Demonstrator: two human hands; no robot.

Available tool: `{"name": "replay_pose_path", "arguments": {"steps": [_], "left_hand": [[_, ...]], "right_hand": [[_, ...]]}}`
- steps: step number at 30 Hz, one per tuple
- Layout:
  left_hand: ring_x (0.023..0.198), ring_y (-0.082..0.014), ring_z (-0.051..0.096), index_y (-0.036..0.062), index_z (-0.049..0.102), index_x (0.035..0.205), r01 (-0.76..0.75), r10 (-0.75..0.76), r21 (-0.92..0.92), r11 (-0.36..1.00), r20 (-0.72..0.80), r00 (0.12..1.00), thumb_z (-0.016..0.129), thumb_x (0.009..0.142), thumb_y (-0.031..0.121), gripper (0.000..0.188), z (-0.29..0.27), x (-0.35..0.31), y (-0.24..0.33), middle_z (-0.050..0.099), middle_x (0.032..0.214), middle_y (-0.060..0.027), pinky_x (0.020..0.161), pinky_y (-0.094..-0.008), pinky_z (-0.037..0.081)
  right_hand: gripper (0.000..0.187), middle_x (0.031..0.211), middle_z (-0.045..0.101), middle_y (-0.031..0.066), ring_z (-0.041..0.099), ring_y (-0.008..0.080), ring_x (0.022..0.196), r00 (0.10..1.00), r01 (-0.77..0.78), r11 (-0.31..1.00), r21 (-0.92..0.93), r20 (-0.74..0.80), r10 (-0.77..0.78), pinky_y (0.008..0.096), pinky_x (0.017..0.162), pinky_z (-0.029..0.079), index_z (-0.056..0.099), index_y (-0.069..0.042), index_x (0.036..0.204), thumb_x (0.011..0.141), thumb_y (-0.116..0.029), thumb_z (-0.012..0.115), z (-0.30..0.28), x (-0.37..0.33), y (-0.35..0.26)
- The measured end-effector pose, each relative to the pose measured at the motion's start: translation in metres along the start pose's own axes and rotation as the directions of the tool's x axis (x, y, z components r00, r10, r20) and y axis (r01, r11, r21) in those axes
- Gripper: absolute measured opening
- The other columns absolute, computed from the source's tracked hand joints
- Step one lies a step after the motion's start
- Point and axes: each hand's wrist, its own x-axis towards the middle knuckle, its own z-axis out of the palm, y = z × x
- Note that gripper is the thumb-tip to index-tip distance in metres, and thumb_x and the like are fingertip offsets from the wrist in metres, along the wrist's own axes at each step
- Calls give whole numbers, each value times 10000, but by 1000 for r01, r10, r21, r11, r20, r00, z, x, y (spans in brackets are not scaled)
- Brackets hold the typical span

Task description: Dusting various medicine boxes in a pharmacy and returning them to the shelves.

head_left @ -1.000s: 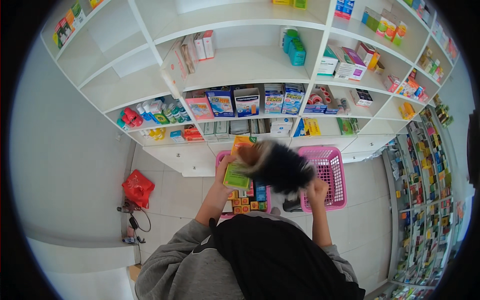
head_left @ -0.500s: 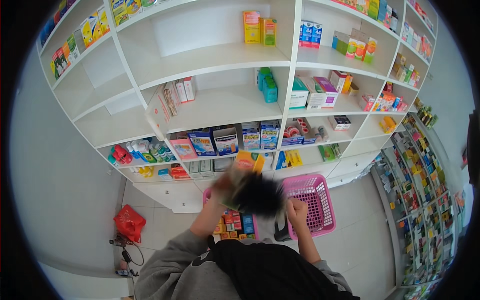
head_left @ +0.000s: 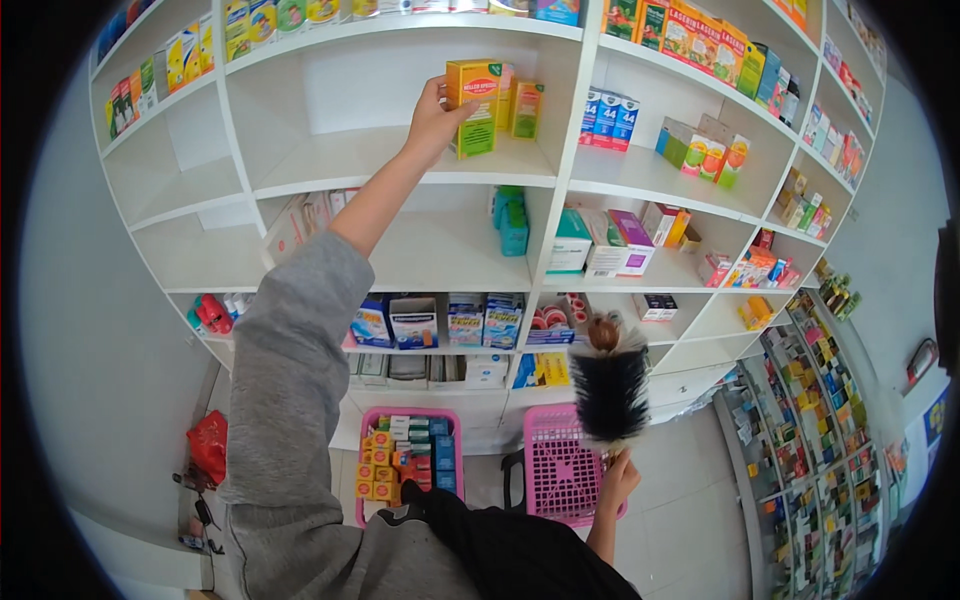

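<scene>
Box (head_left: 476, 122), yellow/green, gripped in L hand (head_left: 434, 122) over shelf (head_left: 350, 155), poss. touching it; R hand (head_left: 619, 482) closed round black duster (head_left: 610, 400).

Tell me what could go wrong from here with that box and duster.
The yellow-green box in the left hand could bump the small box behind it and tip it over. If the grip slips, the held box might fall toward the filled pink basket below. The black duster in the right hand overlaps the white shelving in this view; contact is unclear, but a swing might knock stock loose.
</scene>
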Motion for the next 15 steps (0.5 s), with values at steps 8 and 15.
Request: {"name": "replay_pose_path", "arguments": {"steps": [8, 15], "left_hand": [[1017, -280, 591, -32, 341, 1274, 301, -292, 116, 947, -87, 952, 675, 785, 10, 595, 43, 89, -87, 538, 1145, -195, 805, -336, 526], [972, -327, 629, 29, 580, 1156, 347, -489, 750, 564, -35, 871, 715, 772, 198, 441, 48, 114, -131, 621, 1079, -235, 789, -337, 520]], "right_hand": [[507, 480, 433, 26, 363, 77, 477, 992, -92, 996, -3, 90, 92, 306, 439, 267, 505, 66, 610, 968, -289, 457, 4, -1, 13], [511, 478, 471, 45, 377, 76, 482, 982, -157, 987, 32, 114, 153, 313, 443, 285, 532, 78, 626, 968, -293, 454, 1, -5, 33]]}}
